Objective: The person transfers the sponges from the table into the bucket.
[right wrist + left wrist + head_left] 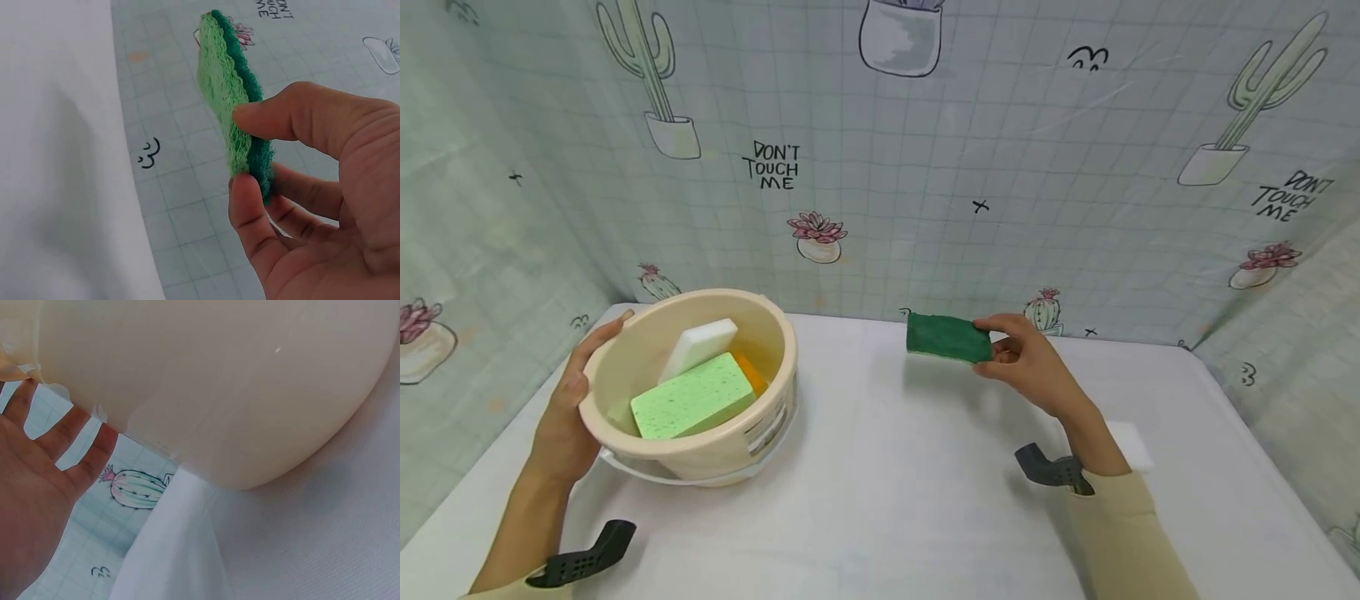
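Fingers of your right hand [1030, 362] pinch the dark green scouring pad [947, 337] above the table; your left hand [568, 408], flat and straight-fingered, presses the cream bucket [700, 454] (its fingertips hidden behind the wall).

On the table [887, 500] a bucket [700, 454] is set at nine o'clock with three sponges [692, 404] lying inside, flanked on its left by the left hand [561, 425], while a scouring pad [947, 337] is held above the table at two o'clock by the right hand [1030, 362].
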{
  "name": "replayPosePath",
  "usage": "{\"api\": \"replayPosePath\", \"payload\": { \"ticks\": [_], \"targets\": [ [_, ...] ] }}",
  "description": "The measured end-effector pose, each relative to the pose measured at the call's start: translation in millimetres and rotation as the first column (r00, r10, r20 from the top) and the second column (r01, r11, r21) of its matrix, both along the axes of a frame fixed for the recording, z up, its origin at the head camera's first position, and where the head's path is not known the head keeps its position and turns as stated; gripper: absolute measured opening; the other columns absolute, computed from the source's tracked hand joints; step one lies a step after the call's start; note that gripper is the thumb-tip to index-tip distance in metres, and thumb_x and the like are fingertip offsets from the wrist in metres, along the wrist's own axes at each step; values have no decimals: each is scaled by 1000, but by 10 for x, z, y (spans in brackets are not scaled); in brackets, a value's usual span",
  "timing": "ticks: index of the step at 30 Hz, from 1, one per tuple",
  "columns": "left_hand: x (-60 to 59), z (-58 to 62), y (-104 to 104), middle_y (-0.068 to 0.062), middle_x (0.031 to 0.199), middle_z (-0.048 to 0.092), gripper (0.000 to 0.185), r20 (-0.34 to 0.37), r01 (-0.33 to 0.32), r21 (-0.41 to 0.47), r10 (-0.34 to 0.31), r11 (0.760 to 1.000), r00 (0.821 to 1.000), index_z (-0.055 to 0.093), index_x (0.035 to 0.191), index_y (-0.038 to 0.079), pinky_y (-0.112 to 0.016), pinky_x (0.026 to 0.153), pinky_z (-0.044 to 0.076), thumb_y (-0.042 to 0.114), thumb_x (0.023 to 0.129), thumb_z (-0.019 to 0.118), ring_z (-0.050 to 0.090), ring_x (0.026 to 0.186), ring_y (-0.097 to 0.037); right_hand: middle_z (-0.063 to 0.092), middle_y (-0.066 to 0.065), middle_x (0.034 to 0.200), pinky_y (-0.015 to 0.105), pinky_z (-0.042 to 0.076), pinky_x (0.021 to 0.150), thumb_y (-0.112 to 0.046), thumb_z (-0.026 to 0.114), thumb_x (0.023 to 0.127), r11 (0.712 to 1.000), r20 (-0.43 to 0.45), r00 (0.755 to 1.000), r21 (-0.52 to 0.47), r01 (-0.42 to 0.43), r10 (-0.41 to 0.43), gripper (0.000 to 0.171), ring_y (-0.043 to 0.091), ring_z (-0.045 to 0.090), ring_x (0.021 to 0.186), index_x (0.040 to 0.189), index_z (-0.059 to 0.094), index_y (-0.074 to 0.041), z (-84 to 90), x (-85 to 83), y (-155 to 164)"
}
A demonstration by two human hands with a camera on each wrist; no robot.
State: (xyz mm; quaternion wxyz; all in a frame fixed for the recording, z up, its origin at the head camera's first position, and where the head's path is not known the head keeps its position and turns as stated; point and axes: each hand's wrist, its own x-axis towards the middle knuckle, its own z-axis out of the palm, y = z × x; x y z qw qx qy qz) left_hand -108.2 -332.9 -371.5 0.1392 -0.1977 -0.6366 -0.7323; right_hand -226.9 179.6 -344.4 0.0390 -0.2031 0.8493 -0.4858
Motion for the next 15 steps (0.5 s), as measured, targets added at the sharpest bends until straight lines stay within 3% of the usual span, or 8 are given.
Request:
{"api": "replayPosePath", "payload": {
  "ticks": [8, 15],
  "targets": [
    [8, -9, 1, -7, 155, 19, 58, -7, 4, 13, -4, 1000, 1000, 22, 151, 8, -20, 99, 32, 29, 98, 34, 30, 134, -17, 49, 9, 124, 29, 48, 76, -11, 76, 81, 998, 16, 997, -11, -69, 69, 51, 26, 53, 96, 129, 57, -8, -85, 0, -90],
    [3, -29, 4, -7, 155, 19, 58, -8, 5, 7, -5, 1000, 1000, 22, 151, 8, -20, 99, 33, 28, 98, 34, 32, 132, -17, 49, 7, 122, 26, 47, 81, -10, 77, 81, 994, -14, 995, -60, -95, 95, 52, 26, 52, 97, 129, 57, -12, -38, 31, -119]
  ]
}}
